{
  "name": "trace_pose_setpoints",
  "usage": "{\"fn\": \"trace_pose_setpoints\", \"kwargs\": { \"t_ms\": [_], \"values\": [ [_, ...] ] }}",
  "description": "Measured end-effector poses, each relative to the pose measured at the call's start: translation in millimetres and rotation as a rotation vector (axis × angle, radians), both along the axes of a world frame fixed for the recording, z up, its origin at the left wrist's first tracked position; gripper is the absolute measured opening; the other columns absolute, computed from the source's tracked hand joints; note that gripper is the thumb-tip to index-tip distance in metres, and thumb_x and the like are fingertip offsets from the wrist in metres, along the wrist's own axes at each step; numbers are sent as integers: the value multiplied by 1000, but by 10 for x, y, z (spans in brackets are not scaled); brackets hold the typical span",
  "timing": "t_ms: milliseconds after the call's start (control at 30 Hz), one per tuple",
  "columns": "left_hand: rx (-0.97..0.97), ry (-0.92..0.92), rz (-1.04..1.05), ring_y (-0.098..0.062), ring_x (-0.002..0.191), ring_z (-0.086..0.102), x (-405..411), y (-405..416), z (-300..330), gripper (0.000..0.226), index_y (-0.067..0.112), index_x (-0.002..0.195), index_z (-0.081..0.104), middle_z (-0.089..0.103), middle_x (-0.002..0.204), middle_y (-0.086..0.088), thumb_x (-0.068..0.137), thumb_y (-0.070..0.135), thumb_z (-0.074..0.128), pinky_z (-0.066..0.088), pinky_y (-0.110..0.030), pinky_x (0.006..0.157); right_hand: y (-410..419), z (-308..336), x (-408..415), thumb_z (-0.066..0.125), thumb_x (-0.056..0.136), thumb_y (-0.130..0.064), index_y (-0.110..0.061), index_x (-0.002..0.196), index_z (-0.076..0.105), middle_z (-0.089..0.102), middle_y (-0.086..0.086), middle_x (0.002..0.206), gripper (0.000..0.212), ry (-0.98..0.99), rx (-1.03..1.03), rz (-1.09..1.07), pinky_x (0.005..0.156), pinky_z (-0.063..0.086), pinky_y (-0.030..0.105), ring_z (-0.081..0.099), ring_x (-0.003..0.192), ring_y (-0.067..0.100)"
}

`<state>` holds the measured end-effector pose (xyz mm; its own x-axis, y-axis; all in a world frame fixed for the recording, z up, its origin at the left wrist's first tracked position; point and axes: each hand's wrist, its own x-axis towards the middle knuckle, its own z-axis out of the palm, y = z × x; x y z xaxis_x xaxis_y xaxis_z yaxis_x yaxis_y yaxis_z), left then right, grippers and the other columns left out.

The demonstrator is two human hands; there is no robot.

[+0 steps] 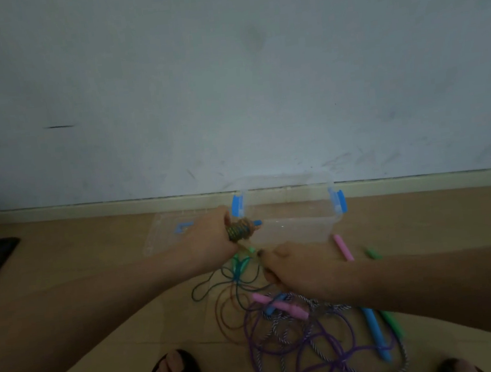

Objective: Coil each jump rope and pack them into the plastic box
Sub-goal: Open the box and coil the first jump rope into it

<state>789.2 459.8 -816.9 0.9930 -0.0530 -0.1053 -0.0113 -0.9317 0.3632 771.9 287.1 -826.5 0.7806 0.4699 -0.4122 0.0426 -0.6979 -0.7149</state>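
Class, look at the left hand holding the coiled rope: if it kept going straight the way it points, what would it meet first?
Probably the box: the left hand points its coiled rope at the near left corner, though depth is unclear.

Plastic box (291,226) clear, smooth, faintly glossy; latches (338,200) blue plastic. Ropes (300,340) braided cord, matt. Handles (375,332) looked smooth plastic. Floor (93,253) matt tan. Wall (227,81) painted, scuffed.
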Motion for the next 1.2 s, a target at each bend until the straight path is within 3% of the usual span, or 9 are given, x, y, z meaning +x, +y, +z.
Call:
{"fn": "trace_pose_setpoints", "kwargs": {
  "t_ms": [100,300,400,467,600,700,933,1067,1200],
  "values": [
    [70,88,-135,-13,70,53,-44,76,-195,16,20,89,46,54,80,4,84,16,61,39,-23,54,96,181,-15,38,101,-37,-19,64,46,50,1,63,42,-213,-6,226,55,35,29,45,58,15],
    [150,31,-368,-14,70,58,-114,-43,-184,41,18,119,41,57,82,5,86,26,62,47,-27,56,-24,283,485,52,96,-43,-12,61,50,38,-5,53,47,-448,39,165,48,27,21,34,47,7],
    [106,-24,-414,-16,73,60,-160,-122,-55,47,21,122,37,59,85,3,85,31,66,47,-29,59,-103,225,636,49,98,-45,-17,59,46,40,-8,50,48,-316,109,158,47,31,18,34,44,7],
    [-16,-74,-374,-14,71,59,-164,-161,12,35,31,98,41,59,82,6,81,39,71,48,-32,60,-165,128,704,47,99,-43,-19,58,44,42,-5,49,48,-129,179,104,45,33,22,35,43,11],
    [-268,-166,-213,-5,60,55,-135,-231,73,34,29,82,44,59,68,7,77,38,77,39,-18,49,-212,-89,637,49,98,-14,-19,60,41,40,-10,42,40,30,153,41,43,30,22,32,43,10],
    [-360,-168,-11,-4,56,50,-49,-194,50,27,20,86,55,57,67,4,78,34,76,35,-15,46,-207,-255,465,36,102,-43,-22,56,36,33,-6,46,51,77,177,-28,38,23,18,26,38,8],
    [-38,-48,99,-1,59,47,73,156,-153,22,15,88,63,57,70,6,73,28,74,29,-15,47,-126,-75,236,33,101,-50,-17,61,47,46,0,57,54,-144,34,68,59,35,28,41,55,15],
    [7,120,-42,-8,68,52,-4,129,-263,19,23,83,49,56,77,4,80,24,68,44,-27,59,-15,184,213,36,102,-42,-16,60,40,42,3,57,49,-390,-36,296,54,32,33,38,53,15],
    [85,91,-236,-4,62,50,-65,51,-266,23,27,86,46,50,71,10,79,22,67,37,-20,53,11,361,431,45,100,-41,-19,55,38,38,-3,51,50,-543,-27,290,46,27,21,36,45,7]
  ]
}}
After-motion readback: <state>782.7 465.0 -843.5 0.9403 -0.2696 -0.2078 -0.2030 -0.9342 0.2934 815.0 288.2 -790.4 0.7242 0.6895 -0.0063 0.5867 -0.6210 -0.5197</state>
